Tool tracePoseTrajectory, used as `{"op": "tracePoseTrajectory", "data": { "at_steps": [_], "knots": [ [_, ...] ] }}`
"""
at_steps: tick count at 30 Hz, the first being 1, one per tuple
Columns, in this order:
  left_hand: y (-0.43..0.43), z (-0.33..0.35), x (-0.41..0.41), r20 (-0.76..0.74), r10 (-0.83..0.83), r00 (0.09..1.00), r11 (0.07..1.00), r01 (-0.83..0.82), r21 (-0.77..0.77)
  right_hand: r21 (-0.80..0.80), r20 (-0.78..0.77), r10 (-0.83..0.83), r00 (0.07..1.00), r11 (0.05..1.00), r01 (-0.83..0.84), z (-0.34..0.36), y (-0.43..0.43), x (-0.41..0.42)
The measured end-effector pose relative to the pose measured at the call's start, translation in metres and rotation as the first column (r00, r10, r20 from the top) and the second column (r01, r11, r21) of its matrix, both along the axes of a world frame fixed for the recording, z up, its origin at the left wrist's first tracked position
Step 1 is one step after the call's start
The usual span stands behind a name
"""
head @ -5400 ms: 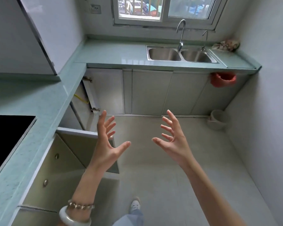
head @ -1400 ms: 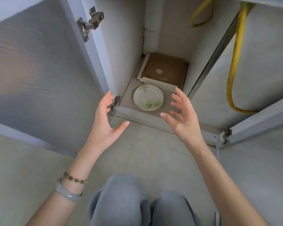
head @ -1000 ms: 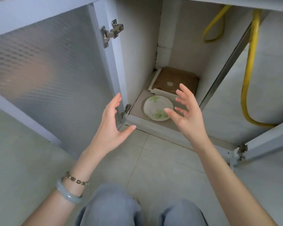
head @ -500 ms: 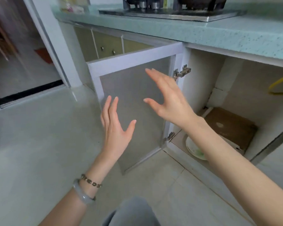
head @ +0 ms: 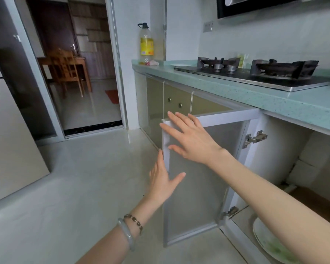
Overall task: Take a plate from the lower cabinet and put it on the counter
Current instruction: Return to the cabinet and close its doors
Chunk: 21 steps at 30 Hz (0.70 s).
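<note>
View has swung up and left since half a second ago: teal speckled counter [head: 286, 103] and frosted cabinet door [head: 196, 180] now fill the frame. Right hand [head: 191, 138] and left hand [head: 163, 181] both spread flat, empty, before the door. White round plate with green pattern [head: 269, 244] lies flat on the lower cabinet floor, partly hidden by the right forearm.

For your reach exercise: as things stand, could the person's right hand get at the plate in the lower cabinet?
Probably yes. The cabinet door stands open and nothing covers the plate, but the right hand is up by the door's top edge, so it must come down.
</note>
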<state>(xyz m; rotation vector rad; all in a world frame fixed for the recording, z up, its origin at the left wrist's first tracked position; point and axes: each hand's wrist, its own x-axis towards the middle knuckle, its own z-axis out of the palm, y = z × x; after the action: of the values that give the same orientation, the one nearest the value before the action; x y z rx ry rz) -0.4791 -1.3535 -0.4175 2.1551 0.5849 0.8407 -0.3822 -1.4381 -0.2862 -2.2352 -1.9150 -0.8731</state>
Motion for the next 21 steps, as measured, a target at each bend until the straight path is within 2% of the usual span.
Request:
{"op": "tracePoseTrajectory", "data": {
  "at_steps": [4,8,11,14,21],
  "knots": [
    [0.002,0.005,0.001,0.075,0.013,0.997,0.997,-0.008,-0.071,0.009,-0.041,-0.041,0.998,0.999,0.041,-0.001,0.003,-0.001],
    [0.000,0.000,-0.008,0.119,0.031,0.992,0.998,-0.025,-0.053,0.013,-0.005,-0.054,0.999,0.998,0.054,0.002,-0.012,-0.011],
    [-0.009,-0.001,-0.018,0.121,0.028,0.992,0.999,-0.025,-0.032,0.089,0.003,-0.017,1.000,0.996,0.017,0.001,-0.033,-0.021],
    [-0.027,0.000,-0.030,0.130,-0.065,0.989,0.997,0.060,0.046,0.155,0.022,0.006,1.000,0.988,-0.010,-0.004,-0.061,-0.028],
    [-0.092,0.005,-0.041,0.101,-0.304,0.947,0.947,0.290,0.135,0.134,0.015,0.010,1.000,0.991,-0.012,0.001,-0.151,-0.043]
  ]
}}
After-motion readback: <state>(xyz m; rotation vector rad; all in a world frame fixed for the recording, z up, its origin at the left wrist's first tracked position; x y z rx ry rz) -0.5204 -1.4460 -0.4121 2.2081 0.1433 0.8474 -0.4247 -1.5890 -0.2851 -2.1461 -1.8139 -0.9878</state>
